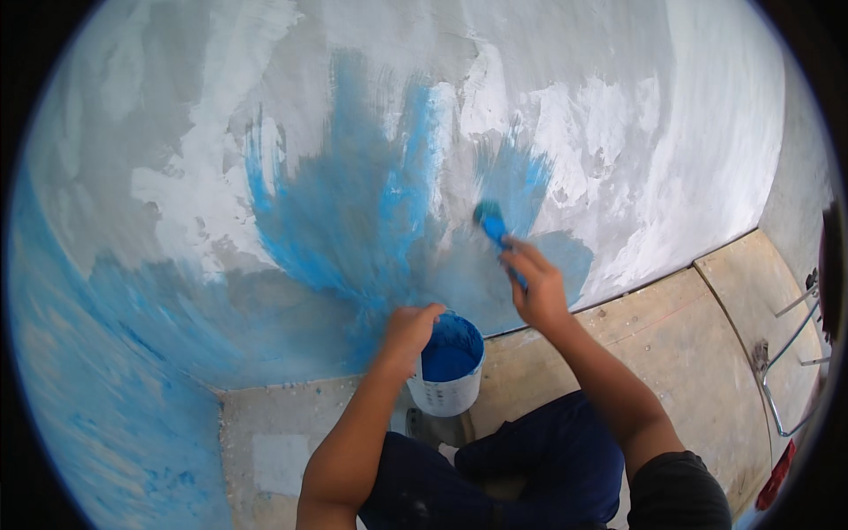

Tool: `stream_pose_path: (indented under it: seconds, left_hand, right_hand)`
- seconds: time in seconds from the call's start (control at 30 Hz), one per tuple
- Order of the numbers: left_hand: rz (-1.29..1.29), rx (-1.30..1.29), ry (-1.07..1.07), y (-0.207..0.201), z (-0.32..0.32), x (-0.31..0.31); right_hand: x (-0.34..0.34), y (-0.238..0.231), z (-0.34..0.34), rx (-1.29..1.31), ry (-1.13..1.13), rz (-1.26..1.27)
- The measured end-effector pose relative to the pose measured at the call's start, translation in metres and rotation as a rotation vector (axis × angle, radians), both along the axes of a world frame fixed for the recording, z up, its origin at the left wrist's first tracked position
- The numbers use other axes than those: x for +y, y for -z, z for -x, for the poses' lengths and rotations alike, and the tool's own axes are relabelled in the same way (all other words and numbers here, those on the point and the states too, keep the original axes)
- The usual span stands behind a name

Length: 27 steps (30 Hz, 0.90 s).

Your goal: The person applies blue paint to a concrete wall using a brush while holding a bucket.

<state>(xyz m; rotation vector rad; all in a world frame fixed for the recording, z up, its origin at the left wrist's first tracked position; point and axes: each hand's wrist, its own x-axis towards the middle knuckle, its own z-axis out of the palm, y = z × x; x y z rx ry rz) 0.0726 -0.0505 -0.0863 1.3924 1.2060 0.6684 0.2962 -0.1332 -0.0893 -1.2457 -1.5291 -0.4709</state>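
My right hand (pixel 536 284) is closed around the handle of a blue paintbrush (pixel 491 223), whose bristles are at the wall (pixel 609 159). The brush is a little blurred, and whether its tip touches the wall I cannot tell. Blue paint streaks (pixel 340 208) fan up over the grey and white patchy surface. My left hand (pixel 409 333) grips the rim of a white bucket (pixel 449 399) on its left side, the thumb along the top. Inside the bucket lies deep blue paint (pixel 448 360), with smears up the inner wall.
Wooden boards (pixel 662 340) run along the wall's foot to the right. On them, near the right rim, rests a paint roller frame (pixel 777 415) of bent metal, with a red item (pixel 776 475) below. A blue-painted wall (pixel 115 389) stands at left. My legs (pixel 548 450) are folded behind the bucket.
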Motion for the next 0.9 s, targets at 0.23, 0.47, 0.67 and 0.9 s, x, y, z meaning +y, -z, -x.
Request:
stream_pose_path:
  seconds: [0.23, 0.47, 0.67, 0.9]
  left_hand:
    - [0.004, 0.068, 0.090, 0.004, -0.008, -0.006]
    - [-0.017, -0.012, 0.081, 0.003, -0.010, -0.002]
    - [-0.104, 0.033, 0.112, 0.022, -0.019, 0.003]
    - [-0.096, 0.111, 0.129, 0.027, -0.014, 0.008]
  right_hand:
    - [-0.004, -0.038, -0.027, -0.004, -0.089, 0.072]
    - [0.007, -0.105, -0.027, 0.083, 0.083, -0.293]
    - [0.007, -0.010, 0.016, -0.042, -0.230, 0.287]
    - [0.012, -0.104, -0.013, 0.172, -0.119, -0.131]
